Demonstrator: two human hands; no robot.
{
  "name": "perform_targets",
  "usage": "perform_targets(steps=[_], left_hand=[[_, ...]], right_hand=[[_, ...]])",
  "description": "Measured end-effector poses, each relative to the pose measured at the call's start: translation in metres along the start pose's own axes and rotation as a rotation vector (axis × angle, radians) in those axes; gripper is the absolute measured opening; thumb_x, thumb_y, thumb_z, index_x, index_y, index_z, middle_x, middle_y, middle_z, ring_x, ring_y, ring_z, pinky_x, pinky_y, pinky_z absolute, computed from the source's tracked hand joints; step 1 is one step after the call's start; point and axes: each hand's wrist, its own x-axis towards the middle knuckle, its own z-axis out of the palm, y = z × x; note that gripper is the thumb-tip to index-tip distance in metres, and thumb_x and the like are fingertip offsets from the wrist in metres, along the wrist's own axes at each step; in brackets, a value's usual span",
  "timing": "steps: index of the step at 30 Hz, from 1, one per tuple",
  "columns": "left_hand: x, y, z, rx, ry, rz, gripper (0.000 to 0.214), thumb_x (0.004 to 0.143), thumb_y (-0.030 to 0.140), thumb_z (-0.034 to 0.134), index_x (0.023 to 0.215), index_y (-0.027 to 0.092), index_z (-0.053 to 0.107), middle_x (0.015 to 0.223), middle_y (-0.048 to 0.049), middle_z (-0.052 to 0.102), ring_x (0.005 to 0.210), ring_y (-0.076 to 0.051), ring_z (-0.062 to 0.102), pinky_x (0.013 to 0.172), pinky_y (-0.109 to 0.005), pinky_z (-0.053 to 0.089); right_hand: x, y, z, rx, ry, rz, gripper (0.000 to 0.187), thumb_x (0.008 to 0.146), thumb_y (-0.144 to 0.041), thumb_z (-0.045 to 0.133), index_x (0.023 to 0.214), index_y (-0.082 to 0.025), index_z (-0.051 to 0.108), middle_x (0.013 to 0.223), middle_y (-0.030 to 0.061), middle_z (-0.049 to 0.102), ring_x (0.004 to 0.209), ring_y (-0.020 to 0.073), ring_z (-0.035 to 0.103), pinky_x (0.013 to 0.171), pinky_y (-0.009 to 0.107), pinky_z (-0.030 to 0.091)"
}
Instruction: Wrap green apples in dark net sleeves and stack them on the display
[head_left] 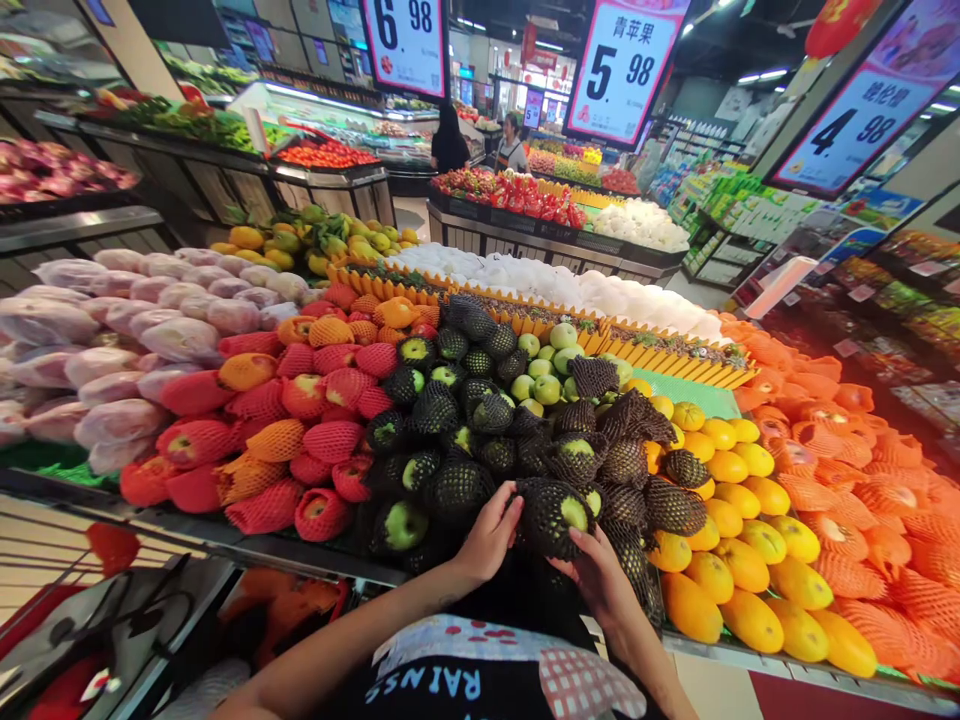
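Note:
A green apple in a black foam net sits at the front of a heap of netted green apples. My left hand curls round its left side. My right hand cups it from below and to the right. Both hands grip this one apple at the front edge of the stand. Bare green apples lie behind the heap.
Red-netted apples lie to the left, yellow fruit and orange-netted fruit to the right. A trolley stands at lower left. Price signs hang overhead. Two people stand far back.

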Motion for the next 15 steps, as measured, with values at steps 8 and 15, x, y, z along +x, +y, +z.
perform_targets(steps=[8, 15], left_hand=[[0.010, 0.011, -0.013, 0.006, -0.278, 0.001, 0.053, 0.083, 0.061, 0.066, 0.115, 0.020, 0.052, 0.096, -0.0051, 0.064, 0.076, -0.015, 0.060, 0.065, -0.025, 0.044], [0.019, 0.011, -0.018, 0.009, -0.588, 0.323, 0.118, 0.043, 0.047, 0.097, 0.145, 0.028, 0.042, 0.152, -0.0158, 0.039, 0.141, -0.040, 0.037, 0.117, -0.057, 0.026]], right_hand=[[0.007, 0.025, -0.034, 0.019, 0.030, -0.115, 0.057, 0.069, -0.062, 0.074, 0.115, -0.028, 0.071, 0.109, 0.0072, 0.076, 0.109, 0.0335, 0.066, 0.096, 0.052, 0.052], [0.009, 0.017, -0.016, -0.336, -0.283, -0.337, 0.097, 0.051, -0.076, 0.081, 0.132, -0.027, 0.058, 0.141, 0.0122, 0.058, 0.130, 0.0373, 0.054, 0.110, 0.049, 0.042]])
